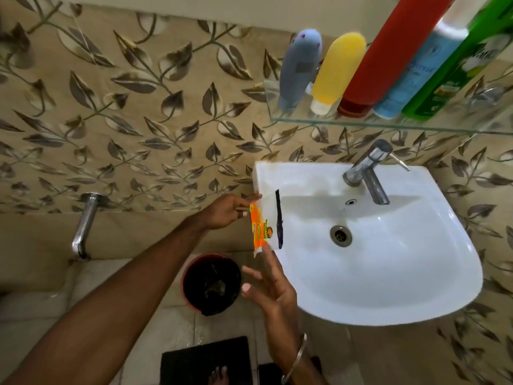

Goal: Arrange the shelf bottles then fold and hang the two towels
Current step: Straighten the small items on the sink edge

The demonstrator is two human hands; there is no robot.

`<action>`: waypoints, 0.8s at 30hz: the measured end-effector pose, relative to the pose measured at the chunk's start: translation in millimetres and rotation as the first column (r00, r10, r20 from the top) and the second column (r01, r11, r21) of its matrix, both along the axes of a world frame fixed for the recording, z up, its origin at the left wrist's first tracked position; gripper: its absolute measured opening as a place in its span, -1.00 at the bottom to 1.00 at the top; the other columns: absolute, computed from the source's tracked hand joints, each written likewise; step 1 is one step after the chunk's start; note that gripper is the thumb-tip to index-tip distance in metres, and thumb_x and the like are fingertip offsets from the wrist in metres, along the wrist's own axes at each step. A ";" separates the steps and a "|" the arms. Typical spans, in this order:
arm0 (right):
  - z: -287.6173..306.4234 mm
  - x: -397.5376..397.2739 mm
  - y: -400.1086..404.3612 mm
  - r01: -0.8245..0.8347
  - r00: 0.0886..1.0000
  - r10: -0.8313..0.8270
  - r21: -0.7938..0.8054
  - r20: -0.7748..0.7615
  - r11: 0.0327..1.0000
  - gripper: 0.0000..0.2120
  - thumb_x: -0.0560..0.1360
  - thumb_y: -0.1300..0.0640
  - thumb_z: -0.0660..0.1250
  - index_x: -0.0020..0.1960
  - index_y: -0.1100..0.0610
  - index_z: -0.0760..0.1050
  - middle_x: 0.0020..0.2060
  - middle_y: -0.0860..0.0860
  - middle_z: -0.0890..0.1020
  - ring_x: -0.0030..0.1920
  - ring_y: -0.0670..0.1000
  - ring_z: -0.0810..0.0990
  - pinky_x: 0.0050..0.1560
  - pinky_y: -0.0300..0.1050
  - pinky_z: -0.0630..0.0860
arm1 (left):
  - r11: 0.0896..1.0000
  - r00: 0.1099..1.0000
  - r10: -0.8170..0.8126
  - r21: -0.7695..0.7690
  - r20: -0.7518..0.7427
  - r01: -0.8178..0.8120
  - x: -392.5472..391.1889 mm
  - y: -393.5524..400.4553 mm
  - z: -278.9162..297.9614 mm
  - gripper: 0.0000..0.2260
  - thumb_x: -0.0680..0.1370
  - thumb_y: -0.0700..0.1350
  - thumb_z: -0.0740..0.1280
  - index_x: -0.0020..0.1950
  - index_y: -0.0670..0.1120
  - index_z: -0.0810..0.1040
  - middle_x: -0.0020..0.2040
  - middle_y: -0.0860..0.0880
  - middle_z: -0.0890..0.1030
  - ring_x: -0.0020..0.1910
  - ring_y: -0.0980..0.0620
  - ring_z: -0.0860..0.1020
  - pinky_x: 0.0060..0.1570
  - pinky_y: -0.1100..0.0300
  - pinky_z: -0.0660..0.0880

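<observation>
**Orange sachet held at the basin's edge**

The left hand (226, 211) pinches the top of an orange sachet (259, 227) at the left rim of the white basin (388, 273); the right hand (270, 290) is spread, one fingertip touching the sachet's lower end; its long axis runs near vertical; its print is unreadable; five bottles (369, 70) stand on the glass shelf (388, 125) above, the green bottle (458, 68) lettered "Vatika".
</observation>
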State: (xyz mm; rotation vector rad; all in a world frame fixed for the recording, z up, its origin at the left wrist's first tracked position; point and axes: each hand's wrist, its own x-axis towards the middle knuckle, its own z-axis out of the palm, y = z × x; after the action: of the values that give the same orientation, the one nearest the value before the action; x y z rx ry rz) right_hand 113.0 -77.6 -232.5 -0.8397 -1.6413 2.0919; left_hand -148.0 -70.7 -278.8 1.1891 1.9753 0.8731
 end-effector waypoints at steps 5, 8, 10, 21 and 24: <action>-43.6 32.4 -30.6 0.004 0.992 -0.015 0.087 0.125 0.996 -0.20 0.36 0.31 0.46 0.53 -0.09 0.35 0.47 -0.18 0.44 0.23 0.01 0.65 -0.02 -0.07 0.65 | 1.000 0.992 -0.002 -0.007 0.130 0.003 -11.2 3.3 7.1 -0.58 0.58 -0.24 0.38 0.43 -0.04 0.47 0.46 0.07 0.41 0.46 0.17 0.33 0.42 0.35 0.25; -78.0 33.7 -34.5 -0.009 0.965 0.010 -0.003 0.262 1.000 -0.23 0.39 0.34 0.46 0.50 -0.13 0.38 0.46 -0.18 0.43 0.18 -0.05 0.66 0.01 -0.08 0.65 | 0.999 0.990 0.048 -0.008 0.130 -0.047 -3.7 3.5 9.4 -0.53 0.51 -0.02 0.47 0.41 0.00 0.50 0.45 0.11 0.41 0.40 0.27 0.36 0.29 0.50 0.28; -103.7 22.1 -30.3 0.021 0.944 0.018 -0.116 0.330 0.993 -0.26 0.39 0.35 0.46 0.50 -0.09 0.41 0.41 -0.10 0.50 0.08 -0.09 0.68 -0.05 -0.18 0.62 | 0.997 0.990 0.078 -0.018 0.114 -0.077 3.7 3.0 6.4 -0.43 0.45 0.13 0.49 0.43 0.04 0.48 0.47 0.15 0.38 0.44 0.23 0.35 0.46 0.25 0.28; -216.9 -71.1 13.7 0.217 0.759 0.112 -0.411 0.642 0.885 -0.84 0.58 0.25 0.31 0.14 0.19 0.57 0.00 0.15 0.63 0.06 0.11 0.61 -0.25 -0.03 0.55 | 0.993 0.957 0.047 -0.094 -0.286 -0.077 16.8 3.1 5.8 -0.28 0.41 0.34 0.41 0.52 0.23 0.28 0.50 0.31 0.24 0.37 0.06 0.49 0.28 -0.02 0.49; -241.6 -87.3 14.5 0.227 0.736 0.107 -0.393 0.668 0.891 -0.92 0.58 0.27 0.29 0.00 0.18 0.55 0.04 0.18 0.62 0.06 0.11 0.62 -0.19 0.02 0.58 | 0.994 0.955 0.038 -0.085 -0.293 -0.066 16.1 2.8 4.8 -0.28 0.42 0.33 0.40 0.53 0.22 0.26 0.51 0.31 0.23 0.35 0.08 0.51 0.27 -0.01 0.49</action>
State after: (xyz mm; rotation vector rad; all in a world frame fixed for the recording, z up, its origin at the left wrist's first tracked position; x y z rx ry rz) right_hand 25.7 -63.1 -474.1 -1.9893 -1.3593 2.3011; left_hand -132.0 -68.0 -274.0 1.2748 2.2656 0.6500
